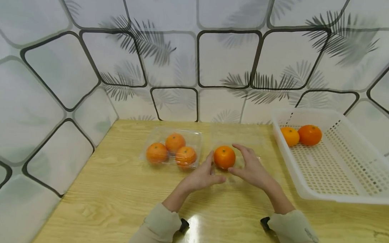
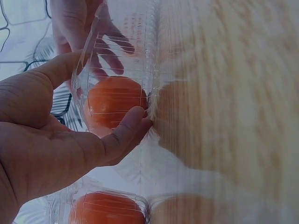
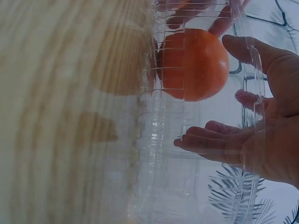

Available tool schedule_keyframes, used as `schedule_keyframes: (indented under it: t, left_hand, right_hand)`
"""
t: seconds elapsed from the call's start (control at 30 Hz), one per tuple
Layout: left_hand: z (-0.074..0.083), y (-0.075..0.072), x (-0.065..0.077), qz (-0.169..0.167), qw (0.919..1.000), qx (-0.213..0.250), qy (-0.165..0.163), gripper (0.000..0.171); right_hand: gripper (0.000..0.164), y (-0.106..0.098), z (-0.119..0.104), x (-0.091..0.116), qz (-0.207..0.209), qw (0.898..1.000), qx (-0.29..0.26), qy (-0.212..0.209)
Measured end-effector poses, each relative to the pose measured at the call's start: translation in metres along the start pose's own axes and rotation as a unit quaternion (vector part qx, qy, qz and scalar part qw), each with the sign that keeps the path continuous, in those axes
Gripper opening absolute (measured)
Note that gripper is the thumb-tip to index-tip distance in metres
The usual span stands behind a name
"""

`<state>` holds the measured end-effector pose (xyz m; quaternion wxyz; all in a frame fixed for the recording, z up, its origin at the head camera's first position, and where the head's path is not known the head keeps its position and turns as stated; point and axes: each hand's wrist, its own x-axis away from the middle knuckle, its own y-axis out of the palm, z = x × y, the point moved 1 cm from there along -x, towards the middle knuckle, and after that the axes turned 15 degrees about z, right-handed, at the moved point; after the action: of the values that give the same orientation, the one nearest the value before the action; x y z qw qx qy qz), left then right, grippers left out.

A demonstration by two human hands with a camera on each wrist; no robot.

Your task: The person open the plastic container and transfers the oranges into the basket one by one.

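Observation:
An orange mandarin-like fruit (image 1: 224, 157) sits in a clear plastic clamshell box on the table, between the two hands. Along the box's left side is my left hand (image 1: 201, 177), its fingers fairly straight. In the left wrist view those fingertips (image 2: 135, 116) lie by the box's clear wall, near the fruit. My right hand (image 1: 251, 169) is on the right side, with thumb and fingers spread apart and nothing gripped. Seen from the right wrist, straight fingers (image 3: 210, 137) show beside the fruit (image 3: 194, 65), partly through clear plastic. Exact contact with the box is hard to tell.
To the left stands another clear box (image 1: 194, 135) with three similar fruits (image 1: 157, 153). A white perforated basket (image 1: 327, 176) on the right holds two more fruits (image 1: 310, 135). A patterned wall covering (image 1: 228, 62) rises behind the wooden table (image 1: 115, 190).

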<state>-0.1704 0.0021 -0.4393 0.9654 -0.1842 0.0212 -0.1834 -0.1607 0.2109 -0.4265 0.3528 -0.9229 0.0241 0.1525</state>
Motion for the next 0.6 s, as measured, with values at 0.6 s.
schedule_keyframes:
  t: [0.6]
  left_hand:
    - [0.0007,0.0002,0.0015,0.005,0.9996,-0.025,-0.014,0.107]
  right_hand:
    - [0.078,0.0046,-0.0044,0.0046,-0.010,1.000,-0.011,0.005]
